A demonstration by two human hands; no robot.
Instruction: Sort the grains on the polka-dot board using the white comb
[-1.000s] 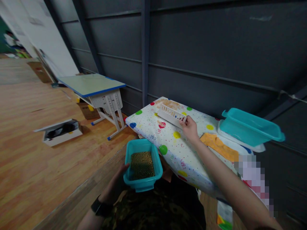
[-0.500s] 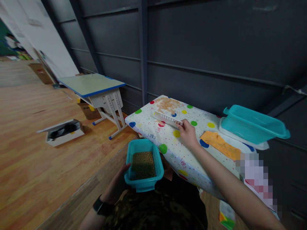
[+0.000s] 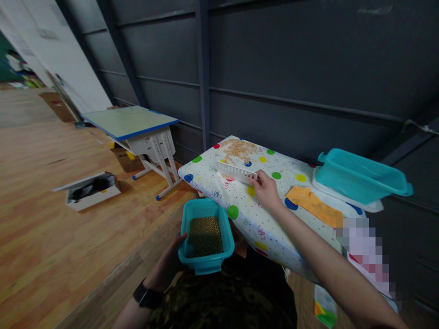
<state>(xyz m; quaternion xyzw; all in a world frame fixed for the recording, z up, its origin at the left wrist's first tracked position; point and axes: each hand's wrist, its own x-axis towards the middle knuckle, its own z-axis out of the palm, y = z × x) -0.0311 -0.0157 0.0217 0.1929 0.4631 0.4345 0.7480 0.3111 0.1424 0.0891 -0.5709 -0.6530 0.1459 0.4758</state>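
Grains (image 3: 239, 149) could slip through the slotted white piece (image 3: 236, 174) the right hand (image 3: 266, 188) pinches; tilting the tub (image 3: 207, 265) the left hand (image 3: 170, 257) grips risks spilling.

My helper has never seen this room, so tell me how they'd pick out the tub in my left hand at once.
By the dark wall is a table with a spotted white top. Just off its near edge, your left hand holds a turquoise tub. Unlike the other tub at the table's right end, this one is hand-held and has small round grains in it.
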